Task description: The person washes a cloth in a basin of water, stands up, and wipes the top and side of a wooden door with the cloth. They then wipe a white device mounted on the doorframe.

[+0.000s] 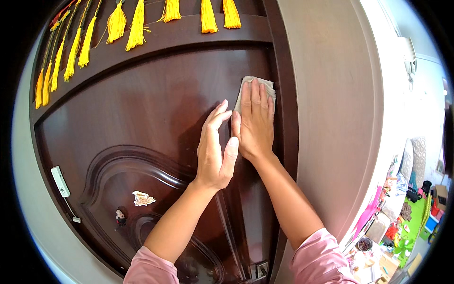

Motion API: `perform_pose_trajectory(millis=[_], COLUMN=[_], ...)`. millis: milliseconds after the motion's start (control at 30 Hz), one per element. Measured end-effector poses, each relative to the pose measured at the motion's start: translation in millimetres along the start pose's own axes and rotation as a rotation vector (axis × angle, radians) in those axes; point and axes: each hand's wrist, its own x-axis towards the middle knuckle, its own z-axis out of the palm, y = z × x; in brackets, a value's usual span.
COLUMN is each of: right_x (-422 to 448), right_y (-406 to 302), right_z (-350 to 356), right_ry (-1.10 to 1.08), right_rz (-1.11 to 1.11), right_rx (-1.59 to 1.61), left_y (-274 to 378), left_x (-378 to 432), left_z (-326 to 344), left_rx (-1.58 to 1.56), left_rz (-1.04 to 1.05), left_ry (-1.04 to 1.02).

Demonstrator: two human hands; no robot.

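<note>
A folded beige cloth [272, 93] lies against a dark brown paneled wooden door [149, 96], near the upper right edge of its panel. My right hand [257, 120] presses it there with a flat palm and straight fingers; the part beneath the hand is hidden. Just left of it, my left hand [214, 152] is raised in front of the door, holding nothing. Its thumb stands apart from the other fingers, and its fingertips come close to my right thumb. Whether the two hands touch, I cannot tell.
Yellow tassels [136, 30] hang across the door's top. A white door sensor [60, 181], a sticker [143, 198] and a small figurine [120, 217] are on its lower left. A metal latch [261, 269] sits low. Rightward, past the frame [333, 117], lies a cluttered room.
</note>
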Motion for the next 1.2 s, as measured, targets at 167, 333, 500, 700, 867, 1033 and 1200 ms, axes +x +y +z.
perform_pose_trajectory(millis=[167, 333, 500, 700, 867, 1033, 1200], right_x=[52.4, 74.3, 62.3, 19.3, 14.5, 35.1, 33.5], right_y=[10.6, 29.9, 23.3, 14.4, 13.8, -13.7, -34.0], right_z=[-0.4, 7.6, 7.4, -0.2, -0.2, 6.8, 8.9], right_ry=[0.087, 0.238, 0.299, 0.156, 0.112, 0.147, 0.038], right_rz=[-0.083, -0.133, -0.154, -0.120, -0.059, -0.026, -0.249], right_rx=[0.078, 0.124, 0.118, 0.022, 0.049, 0.059, 0.048], left_y=[-2.7, -4.5, -9.9, -12.9, -15.7, -19.7, -24.6], left_x=[2.7, 1.6, -3.7, 0.5, 2.2, -1.7, -4.2], left_z=[-3.7, -4.0, -9.7, -12.0, -14.6, -13.8, -13.7], left_rx=[-0.014, -0.027, -0.032, -0.043, -0.091, -0.222, -0.412], left_rz=[0.020, -0.017, 0.005, 0.043, 0.043, 0.015, 0.026], left_ry=[0.016, -0.018, -0.020, 0.050, 0.079, 0.067, 0.151])
